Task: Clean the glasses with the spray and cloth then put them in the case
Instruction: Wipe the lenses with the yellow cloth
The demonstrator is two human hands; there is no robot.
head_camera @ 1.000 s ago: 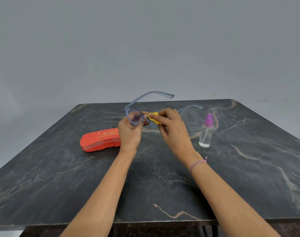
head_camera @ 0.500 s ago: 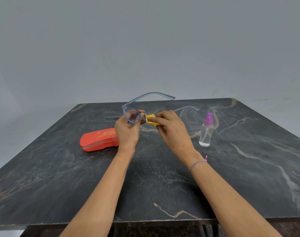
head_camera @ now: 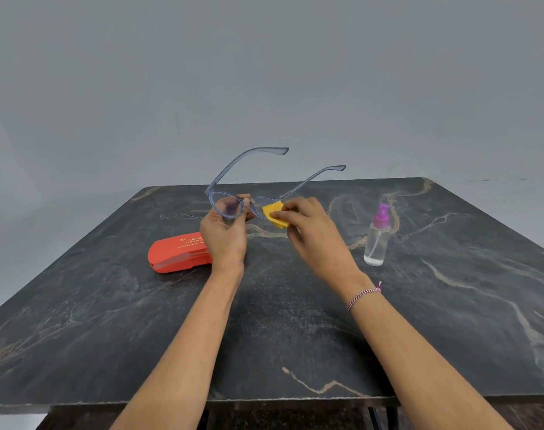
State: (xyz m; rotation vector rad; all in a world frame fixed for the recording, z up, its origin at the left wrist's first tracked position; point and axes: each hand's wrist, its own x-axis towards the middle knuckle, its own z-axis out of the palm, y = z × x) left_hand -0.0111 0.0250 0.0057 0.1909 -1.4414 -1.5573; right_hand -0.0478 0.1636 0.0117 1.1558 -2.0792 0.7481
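Head view: plain grey wall, dark veined stone table. Left hand pinches translucent blue-framed glasses at the bridge, held above the table. Right hand presses folded yellow cloth on the other lens. Closed orange case left of grip, clear purple-capped spray bottle right. Risk: single-point pinch, hard rubbing could twist frame loose.

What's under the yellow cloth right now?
The cloth is pressed on one lens of the glasses, pinched by the right hand. That lens is mostly covered, so its cleanliness can't be judged. The left hand holds the frame by the other lens.
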